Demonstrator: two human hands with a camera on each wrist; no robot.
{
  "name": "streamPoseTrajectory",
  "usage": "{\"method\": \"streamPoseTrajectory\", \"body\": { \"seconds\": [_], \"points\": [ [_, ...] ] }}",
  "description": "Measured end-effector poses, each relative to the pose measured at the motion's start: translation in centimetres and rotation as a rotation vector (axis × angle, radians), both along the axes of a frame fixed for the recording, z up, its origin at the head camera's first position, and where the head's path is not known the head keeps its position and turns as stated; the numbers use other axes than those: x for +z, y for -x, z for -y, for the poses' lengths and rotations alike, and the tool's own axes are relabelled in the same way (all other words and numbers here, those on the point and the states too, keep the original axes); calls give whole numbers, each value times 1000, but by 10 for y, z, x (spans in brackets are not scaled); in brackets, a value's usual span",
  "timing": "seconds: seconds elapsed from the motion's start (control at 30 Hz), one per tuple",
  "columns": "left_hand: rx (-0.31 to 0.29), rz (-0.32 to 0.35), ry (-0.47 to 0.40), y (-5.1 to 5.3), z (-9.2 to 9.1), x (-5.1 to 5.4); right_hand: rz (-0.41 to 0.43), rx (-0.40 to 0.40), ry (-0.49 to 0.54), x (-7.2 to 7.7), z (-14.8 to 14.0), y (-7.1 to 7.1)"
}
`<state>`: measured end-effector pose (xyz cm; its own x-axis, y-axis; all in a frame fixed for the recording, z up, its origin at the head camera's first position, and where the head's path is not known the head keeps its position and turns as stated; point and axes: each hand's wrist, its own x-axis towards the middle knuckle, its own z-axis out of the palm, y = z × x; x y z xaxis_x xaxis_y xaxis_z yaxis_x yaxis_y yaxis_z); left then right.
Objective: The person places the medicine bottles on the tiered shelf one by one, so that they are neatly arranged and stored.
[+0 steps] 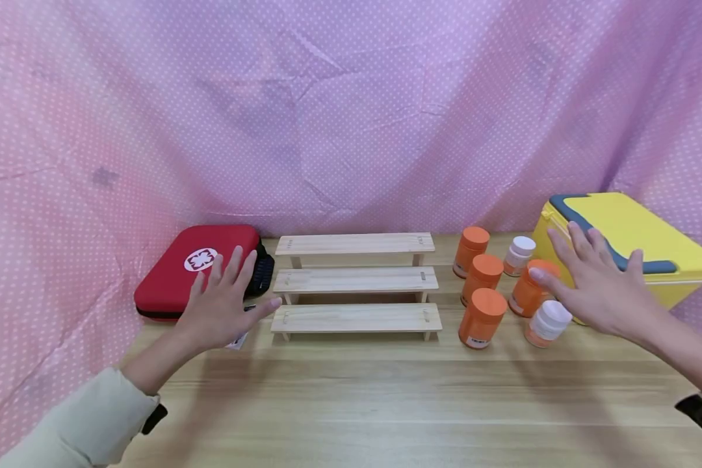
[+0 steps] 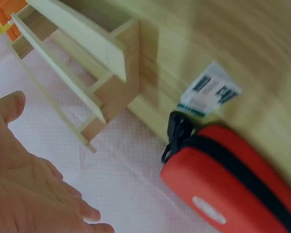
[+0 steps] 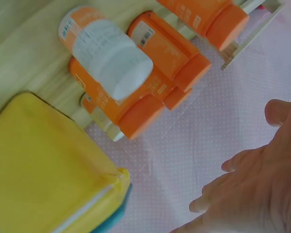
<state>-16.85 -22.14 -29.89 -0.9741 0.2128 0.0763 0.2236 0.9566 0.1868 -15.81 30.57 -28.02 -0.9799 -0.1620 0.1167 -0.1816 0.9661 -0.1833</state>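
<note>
My left hand (image 1: 219,311) hovers with spread fingers in front of a red zippered first-aid case (image 1: 169,276); it holds nothing. My right hand (image 1: 605,292) is also spread and holds nothing, held above the table by the bottles and a yellow box (image 1: 643,227) with a blue-grey handle. Several orange bottles with orange lids, such as the front one (image 1: 482,318), stand upright to the right of the middle. Two white-lidded bottles stand among them, one in front (image 1: 548,323) and one behind (image 1: 519,255).
A three-step wooden rack (image 1: 355,318) stands at the table's middle. A small printed packet (image 2: 209,90) lies beside the red case, near a black strap or handle (image 2: 177,133). Pink dotted cloth (image 1: 351,130) hangs behind the wooden table (image 1: 351,403).
</note>
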Motion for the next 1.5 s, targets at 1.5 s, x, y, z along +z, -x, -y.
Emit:
{"method": "streamPoseTrajectory", "body": {
  "seconds": [1.5],
  "points": [
    [196, 248, -847, 1, -17, -95, 19, -45, 403, -83, -24, -10]
  ]
}}
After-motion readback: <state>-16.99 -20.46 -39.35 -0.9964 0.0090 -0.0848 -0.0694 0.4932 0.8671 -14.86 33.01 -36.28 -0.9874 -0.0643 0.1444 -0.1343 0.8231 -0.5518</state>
